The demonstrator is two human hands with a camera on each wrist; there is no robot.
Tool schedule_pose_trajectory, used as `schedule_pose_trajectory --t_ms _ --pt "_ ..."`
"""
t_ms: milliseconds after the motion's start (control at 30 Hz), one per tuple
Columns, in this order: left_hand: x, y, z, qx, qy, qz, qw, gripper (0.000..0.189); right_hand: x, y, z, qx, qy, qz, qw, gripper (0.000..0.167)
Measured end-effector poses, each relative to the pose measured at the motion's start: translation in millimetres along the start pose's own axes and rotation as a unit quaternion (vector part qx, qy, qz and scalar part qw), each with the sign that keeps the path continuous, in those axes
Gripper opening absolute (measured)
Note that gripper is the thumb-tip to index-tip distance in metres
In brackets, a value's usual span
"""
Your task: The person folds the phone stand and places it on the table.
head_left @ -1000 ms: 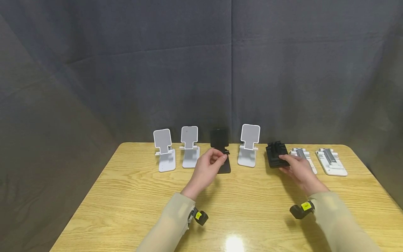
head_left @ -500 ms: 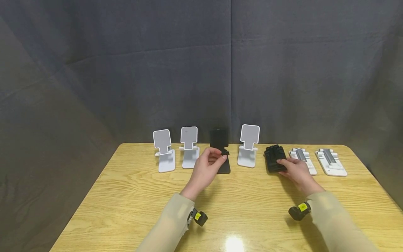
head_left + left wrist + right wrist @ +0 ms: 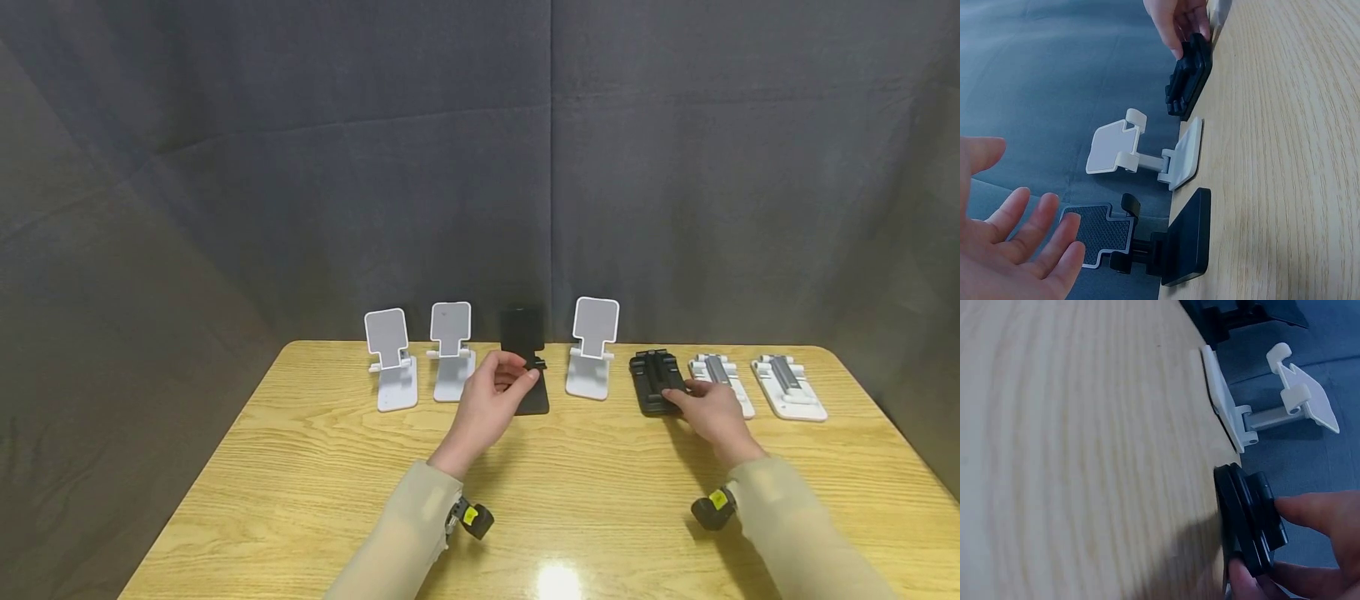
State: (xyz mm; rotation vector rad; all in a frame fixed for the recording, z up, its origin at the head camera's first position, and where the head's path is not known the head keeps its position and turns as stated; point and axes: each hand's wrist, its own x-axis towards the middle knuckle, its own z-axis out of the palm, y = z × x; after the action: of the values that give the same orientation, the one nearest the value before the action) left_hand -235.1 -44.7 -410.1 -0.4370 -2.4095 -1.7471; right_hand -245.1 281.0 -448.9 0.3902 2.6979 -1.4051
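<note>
A folded black phone stand (image 3: 651, 379) lies at the back right of the table. My right hand (image 3: 716, 417) grips its near right side, thumb on top and fingertips at the edge, as the right wrist view confirms on the black stand (image 3: 1247, 519). My left hand (image 3: 483, 412) hovers in front of an unfolded black phone stand (image 3: 534, 402), holding nothing. In the left wrist view, the left hand's (image 3: 1019, 250) fingers are loosely bent with the thumb apart. Right of the unfolded black stand is an unfolded white phone stand (image 3: 596, 325).
Two more unfolded white stands (image 3: 387, 337) (image 3: 452, 327) stand to the left along the back of the wooden table (image 3: 315, 500). Two folded white stands (image 3: 738, 392) (image 3: 787, 387) lie at the right. A dark curtain (image 3: 480, 167) hangs behind the back edge.
My right hand has lowered the folded black stand from a tilted, raised pose until it lies flat on the table. The left hand has barely moved.
</note>
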Motion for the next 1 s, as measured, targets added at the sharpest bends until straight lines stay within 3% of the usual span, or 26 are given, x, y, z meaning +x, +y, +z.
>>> schedule_pose_trajectory --t_ms 200,433,700,1000 --pt "-0.4 -1.2 -0.8 0.003 0.005 0.002 1.0 0.032 -0.2 0 5 -0.082 0.036 -0.039 0.9952 0.068" --pt "-1.4 -1.6 -2.4 0.005 0.013 0.0 0.9999 0.034 -2.3 -1 10 -0.109 0.05 -0.056 0.9912 0.069" --pt "-1.8 -1.0 -4.0 0.011 0.013 -0.005 0.9998 0.034 -2.1 -16 11 -0.053 0.053 -0.105 0.9916 0.077" --pt "-0.4 -0.6 -4.2 0.001 0.008 -0.01 0.9999 0.042 3.0 -47 13 -0.007 0.033 -0.131 0.9907 0.071"
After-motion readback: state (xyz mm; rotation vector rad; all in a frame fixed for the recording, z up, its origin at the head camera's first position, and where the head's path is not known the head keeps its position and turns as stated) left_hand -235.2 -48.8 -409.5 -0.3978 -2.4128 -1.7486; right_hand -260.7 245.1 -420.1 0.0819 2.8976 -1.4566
